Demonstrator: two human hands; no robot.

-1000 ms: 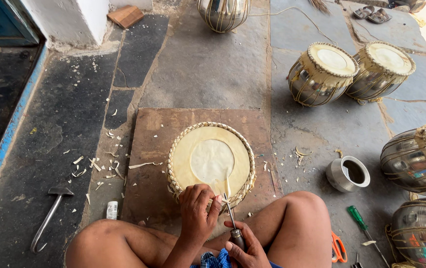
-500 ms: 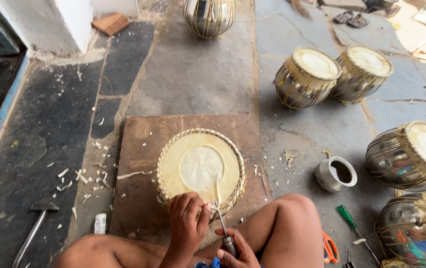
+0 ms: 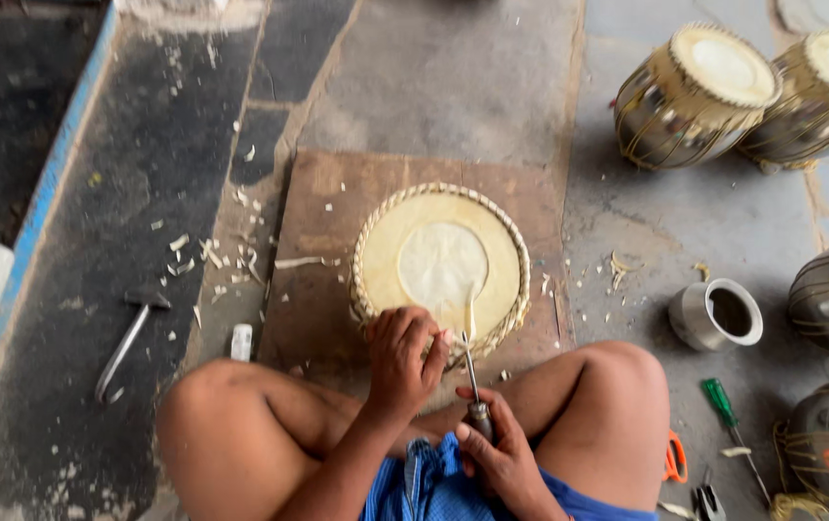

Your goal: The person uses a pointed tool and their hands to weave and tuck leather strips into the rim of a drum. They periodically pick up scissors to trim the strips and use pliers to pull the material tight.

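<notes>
Compared with the frame half a second earlier, the view had tilted down and closed in: the drum head (image 3: 441, 262) sat nearer the picture centre, and the upper metal drums had slid toward the top edge. Both hands kept their positions at the near rim.

The left hand (image 3: 405, 359) was curled, fingers pressed on the braided rim of the drum head. The right hand (image 3: 497, 453) was closed around the handle of a slim metal awl (image 3: 470, 371), its shaft angled up to the rim just beside the left fingers. A pale strip stood at the tip; its material could not be determined.

The drum head was round, cream-coloured hide with a lighter central disc and a woven lacing border, resting on a brown wooden board (image 3: 328, 251) directly ahead of the hands. Right of the right hand stood a small white cup (image 3: 716, 315) and a green-handled screwdriver (image 3: 723, 405). Left of the left hand lay a metal hammer (image 3: 125, 344) among pale shavings.
</notes>
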